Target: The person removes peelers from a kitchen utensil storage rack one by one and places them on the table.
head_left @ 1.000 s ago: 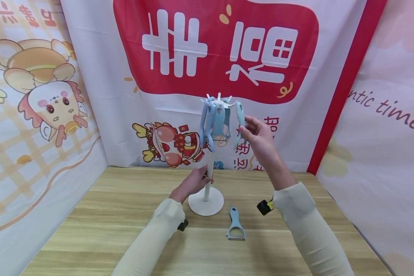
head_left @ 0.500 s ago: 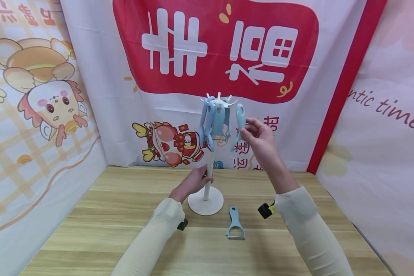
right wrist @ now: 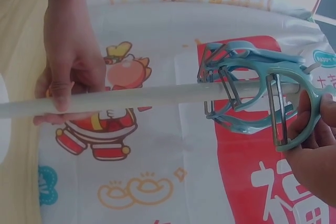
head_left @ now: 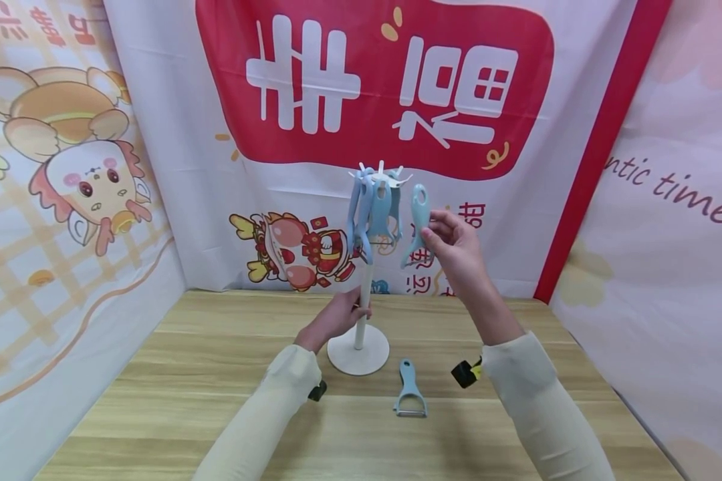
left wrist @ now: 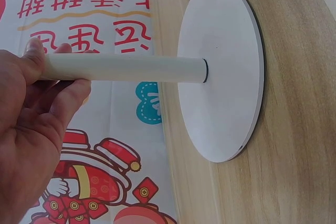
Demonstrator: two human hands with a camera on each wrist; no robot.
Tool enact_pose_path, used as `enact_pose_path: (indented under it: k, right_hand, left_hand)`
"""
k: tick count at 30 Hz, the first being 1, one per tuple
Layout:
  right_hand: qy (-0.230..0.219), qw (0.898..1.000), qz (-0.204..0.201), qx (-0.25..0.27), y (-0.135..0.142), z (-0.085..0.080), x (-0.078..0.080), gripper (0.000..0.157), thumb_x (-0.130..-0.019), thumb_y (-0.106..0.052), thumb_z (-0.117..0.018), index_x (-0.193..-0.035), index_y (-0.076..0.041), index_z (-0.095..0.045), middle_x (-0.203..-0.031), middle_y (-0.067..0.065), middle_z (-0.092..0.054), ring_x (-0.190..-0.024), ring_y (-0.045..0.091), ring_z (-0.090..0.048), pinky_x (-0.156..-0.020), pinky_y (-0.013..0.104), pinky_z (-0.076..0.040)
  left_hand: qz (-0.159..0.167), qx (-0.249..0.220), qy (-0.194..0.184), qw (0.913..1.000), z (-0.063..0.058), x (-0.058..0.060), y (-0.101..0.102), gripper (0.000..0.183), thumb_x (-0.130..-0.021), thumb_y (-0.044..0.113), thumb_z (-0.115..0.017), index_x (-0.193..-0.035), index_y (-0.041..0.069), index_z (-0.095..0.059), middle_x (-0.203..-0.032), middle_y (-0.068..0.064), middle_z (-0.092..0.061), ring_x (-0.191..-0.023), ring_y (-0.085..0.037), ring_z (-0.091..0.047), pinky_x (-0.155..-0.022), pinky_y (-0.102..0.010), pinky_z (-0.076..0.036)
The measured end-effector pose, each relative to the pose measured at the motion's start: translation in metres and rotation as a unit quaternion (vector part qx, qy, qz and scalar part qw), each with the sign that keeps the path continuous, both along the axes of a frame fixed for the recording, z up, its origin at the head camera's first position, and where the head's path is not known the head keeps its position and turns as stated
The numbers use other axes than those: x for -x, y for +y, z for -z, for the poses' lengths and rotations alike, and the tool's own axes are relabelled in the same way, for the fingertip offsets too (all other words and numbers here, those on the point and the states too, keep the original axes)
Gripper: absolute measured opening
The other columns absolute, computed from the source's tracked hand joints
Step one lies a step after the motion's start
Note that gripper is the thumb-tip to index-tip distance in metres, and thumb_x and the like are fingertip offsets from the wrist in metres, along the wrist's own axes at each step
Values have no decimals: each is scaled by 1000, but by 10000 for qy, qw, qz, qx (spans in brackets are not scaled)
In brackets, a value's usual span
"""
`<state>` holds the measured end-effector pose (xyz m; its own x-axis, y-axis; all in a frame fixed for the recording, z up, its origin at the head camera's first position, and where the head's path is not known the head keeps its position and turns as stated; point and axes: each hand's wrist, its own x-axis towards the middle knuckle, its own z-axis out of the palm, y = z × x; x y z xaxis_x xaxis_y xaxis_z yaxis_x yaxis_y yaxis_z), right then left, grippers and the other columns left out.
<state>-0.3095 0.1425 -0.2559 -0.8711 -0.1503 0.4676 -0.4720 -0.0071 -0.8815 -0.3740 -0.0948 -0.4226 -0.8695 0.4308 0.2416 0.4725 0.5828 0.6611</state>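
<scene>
My left hand (head_left: pixel 339 314) grips the white pole (left wrist: pixel 131 68) of a stand, low down above its round base (head_left: pixel 359 361). Several blue peelers (head_left: pixel 382 207) hang from the prongs of the rack (head_left: pixel 385 179) at the pole's top. My right hand (head_left: pixel 455 242) pinches a pale green-blue peeler (head_left: pixel 420 207), its handle hole up, just right of the rack and apart from the prongs. In the right wrist view its metal blade (right wrist: pixel 278 108) shows beside the hanging peelers. Another blue peeler (head_left: pixel 409 389) lies on the table in front of the base.
The wooden table (head_left: pixel 216 374) carries the stand. Behind it hangs a printed white and red cloth (head_left: pixel 313 187), with more printed cloth on the left (head_left: pixel 78 267) and right (head_left: pixel 656 267) sides.
The peeler in my right hand has come away from the rack's prong, moving slightly right and down, and its face has turned towards me. My left hand keeps its grip on the pole.
</scene>
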Motion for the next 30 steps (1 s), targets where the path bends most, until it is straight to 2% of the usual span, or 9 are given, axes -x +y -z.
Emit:
enact_pose_path:
  k: [3, 10, 15, 30]
  right_hand:
    - [-84, 10000, -7, 48, 1, 1, -3, 37, -97, -14, -64, -132, -6, -57, -106, -2, -69, -100, 11, -65, -91, 17, -56]
    - [-253, 9997, 58, -28, 5, 8, -8, 37, -97, -14, -64, -131, -5, -56, -110, 6, -68, -100, 10, -67, -91, 18, -56]
    - [-370, 9993, 23, 71, 8, 15, -7, 36, -97, -12, -64, -131, -2, -55, -106, -1, -66, -100, 9, -65, -91, 18, -56]
    - [-618, 9978, 114, 190, 17, 33, -7, 32, -99, -6, -60, -129, 2, -53, -98, -7, -66, -93, 5, -64, -87, 16, -57]
  left_hand:
    - [15, -7, -9, 10000, 0, 0, 0, 16, -100, 15, -60, -115, 12, -56, -98, 0, -67, -97, -17, -67, -98, -44, -56]
    - [10, 26, 5, 10000, 1, 0, 0, 14, -100, 16, -60, -113, 12, -56, -97, 0, -67, -96, -16, -67, -99, -44, -56]
    - [0, -4, -14, 10000, 1, -1, 0, 12, -100, 14, -59, -112, 12, -57, -96, 0, -67, -96, -17, -67, -99, -45, -56]
    - [-16, 0, -6, 10000, -2, -2, 0, 14, -100, 15, -60, -113, 12, -56, -96, 0, -67, -96, -17, -66, -99, -44, -56]
